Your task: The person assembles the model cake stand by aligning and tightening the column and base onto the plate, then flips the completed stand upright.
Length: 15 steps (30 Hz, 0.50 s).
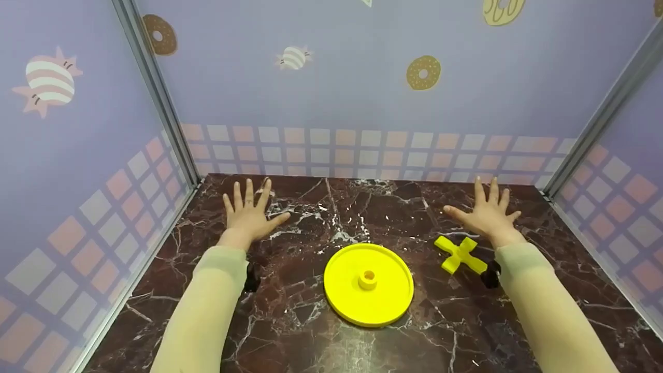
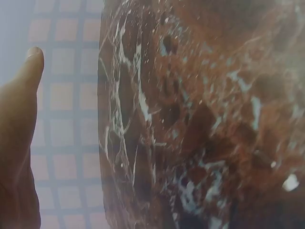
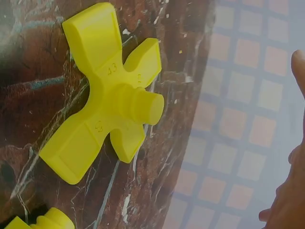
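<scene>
My left hand [image 1: 248, 215] is held over the far left of the table with its fingers spread and nothing in it. To the right, my right hand [image 1: 489, 213] has its fingers spread too, likewise holding nothing. Just below it lies a yellow four-armed cross [image 1: 459, 255], which in the right wrist view shows a round knob [image 3: 151, 107] at its centre and small markings on its arms. Between the forearms sits a round yellow disc [image 1: 344, 298] with a raised rim and a hollow hub [image 1: 368, 280] in its middle.
The table [image 1: 290, 336] is dark red marble with white veins. Purple walls [image 1: 352, 103] with pink and white squares enclose it at the back and sides, joined by metal corner posts [image 1: 160, 93]. Part of another yellow piece [image 3: 55, 219] shows low in the right wrist view.
</scene>
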Motion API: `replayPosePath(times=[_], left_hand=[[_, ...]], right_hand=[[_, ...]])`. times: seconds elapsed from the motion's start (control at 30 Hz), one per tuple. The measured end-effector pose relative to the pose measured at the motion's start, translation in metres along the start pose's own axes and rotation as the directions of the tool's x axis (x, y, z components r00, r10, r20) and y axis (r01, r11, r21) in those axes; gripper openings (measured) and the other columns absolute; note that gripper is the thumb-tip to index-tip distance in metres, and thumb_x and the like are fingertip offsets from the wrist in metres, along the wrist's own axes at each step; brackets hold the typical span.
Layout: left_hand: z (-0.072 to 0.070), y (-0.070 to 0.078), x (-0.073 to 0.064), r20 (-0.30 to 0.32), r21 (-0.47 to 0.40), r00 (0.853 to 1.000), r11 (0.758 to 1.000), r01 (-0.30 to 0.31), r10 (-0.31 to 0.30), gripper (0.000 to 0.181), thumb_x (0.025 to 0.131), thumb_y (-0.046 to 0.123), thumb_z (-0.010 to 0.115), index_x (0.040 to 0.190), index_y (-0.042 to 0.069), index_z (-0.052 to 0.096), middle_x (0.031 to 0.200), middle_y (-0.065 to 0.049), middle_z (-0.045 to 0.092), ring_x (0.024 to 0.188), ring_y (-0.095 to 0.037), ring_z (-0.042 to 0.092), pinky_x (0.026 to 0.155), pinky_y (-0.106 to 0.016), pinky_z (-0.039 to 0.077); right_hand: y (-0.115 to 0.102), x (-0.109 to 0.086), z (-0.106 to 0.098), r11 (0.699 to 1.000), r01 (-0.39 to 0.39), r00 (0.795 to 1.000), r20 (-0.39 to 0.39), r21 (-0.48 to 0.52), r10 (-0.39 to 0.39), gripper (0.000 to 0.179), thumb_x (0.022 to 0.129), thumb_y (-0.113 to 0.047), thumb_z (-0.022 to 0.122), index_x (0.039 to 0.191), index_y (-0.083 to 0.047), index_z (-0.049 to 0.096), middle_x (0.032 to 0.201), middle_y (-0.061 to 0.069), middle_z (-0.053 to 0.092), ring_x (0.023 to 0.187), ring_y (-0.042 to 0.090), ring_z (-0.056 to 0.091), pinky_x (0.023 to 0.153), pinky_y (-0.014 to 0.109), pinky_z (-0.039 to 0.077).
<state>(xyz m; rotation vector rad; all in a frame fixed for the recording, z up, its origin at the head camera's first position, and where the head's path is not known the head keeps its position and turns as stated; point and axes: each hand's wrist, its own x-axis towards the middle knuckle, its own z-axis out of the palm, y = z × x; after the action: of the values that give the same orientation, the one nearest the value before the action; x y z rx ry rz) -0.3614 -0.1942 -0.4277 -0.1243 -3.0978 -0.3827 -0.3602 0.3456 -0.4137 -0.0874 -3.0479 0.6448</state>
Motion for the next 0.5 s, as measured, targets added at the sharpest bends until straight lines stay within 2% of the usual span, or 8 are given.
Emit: replayPosePath(times=[0.23, 0.4, 0.5], left_hand=[[0.025, 0.018, -0.016, -0.005, -0.028, 0.995, 0.995, -0.100, 0.100, 0.101, 0.094, 0.082, 0.038, 0.165, 0.031, -0.011, 0.171, -0.016, -0.023, 0.156, -0.044, -0.027, 0.122, -0.067, -0.022], [0.047, 0.036, -0.034, 0.036, -0.041, 0.986, 0.986, -0.162, 0.163, 0.103, 0.089, 0.088, 0.034, 0.165, 0.034, -0.010, 0.171, -0.013, -0.022, 0.156, -0.043, -0.024, 0.124, -0.066, -0.018], [0.058, 0.047, -0.045, 0.065, -0.060, 0.979, 0.980, -0.190, 0.193, 0.101, 0.091, 0.083, 0.040, 0.166, 0.033, -0.005, 0.172, -0.013, -0.019, 0.158, -0.042, -0.021, 0.126, -0.065, -0.015]], right_hand=[[0.015, -0.020, -0.004, 0.996, -0.007, 1.000, -0.027, 0.088, 0.009, 0.120, 0.089, -0.083, 0.049, 0.162, -0.021, -0.024, 0.162, 0.019, -0.040, 0.147, 0.061, -0.029, 0.098, 0.094, -0.012], [0.032, -0.037, -0.004, 0.986, -0.009, 0.998, -0.066, 0.168, 0.021, 0.111, 0.095, -0.075, 0.047, 0.163, -0.019, -0.020, 0.165, 0.020, -0.035, 0.148, 0.063, -0.023, 0.098, 0.096, -0.006], [0.041, -0.047, -0.002, 0.973, -0.010, 0.996, -0.085, 0.230, 0.031, 0.105, 0.098, -0.071, 0.046, 0.164, -0.017, -0.015, 0.167, 0.022, -0.030, 0.149, 0.064, -0.021, 0.099, 0.096, -0.003]])
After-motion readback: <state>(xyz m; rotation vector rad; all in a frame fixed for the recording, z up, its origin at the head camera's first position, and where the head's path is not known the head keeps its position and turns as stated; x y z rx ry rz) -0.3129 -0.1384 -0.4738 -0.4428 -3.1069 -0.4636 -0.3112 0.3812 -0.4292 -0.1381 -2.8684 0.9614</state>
